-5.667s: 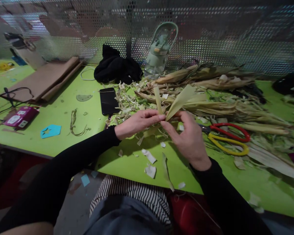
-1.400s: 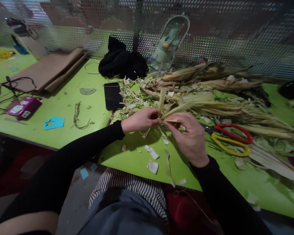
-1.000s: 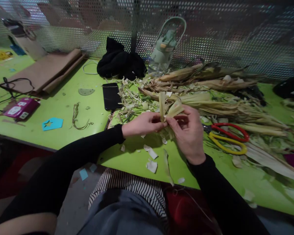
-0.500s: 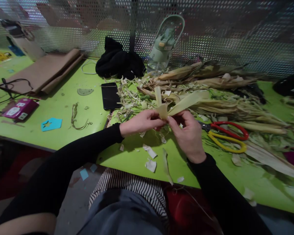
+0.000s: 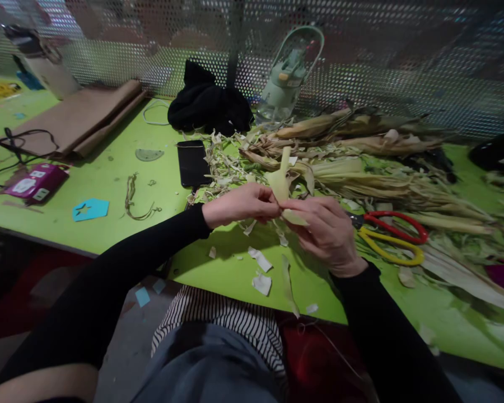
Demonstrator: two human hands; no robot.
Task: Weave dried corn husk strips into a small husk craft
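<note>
Between my two hands is a pale yellow-green corn husk (image 5: 280, 182), folded, with one narrow end sticking up. My left hand (image 5: 246, 204) pinches its lower part between thumb and fingers. From the other side my right hand (image 5: 325, 232) closes its fingertips on the same husk, and a short flap of it lies over those fingers. Scissors (image 5: 392, 235) with one red and one yellow handle lie just right of my right hand, their blades partly hidden. Behind my hands spreads a pile of dried corn husks (image 5: 395, 187) with many shreds.
Left of the shreds lies a black phone (image 5: 193, 163). A green bottle (image 5: 282, 84) and black cloth (image 5: 210, 103) stand by the perforated screen. Farther left are a protractor (image 5: 149, 154), blue paper tag (image 5: 90, 209), purple box (image 5: 37, 182) and brown paper (image 5: 75, 120). White scraps (image 5: 261, 284) lie near the front edge.
The long husk strip that pointed right has been folded down toward me over my right hand's fingers. My right hand has turned, its back now facing up more. My left hand keeps its pinch.
</note>
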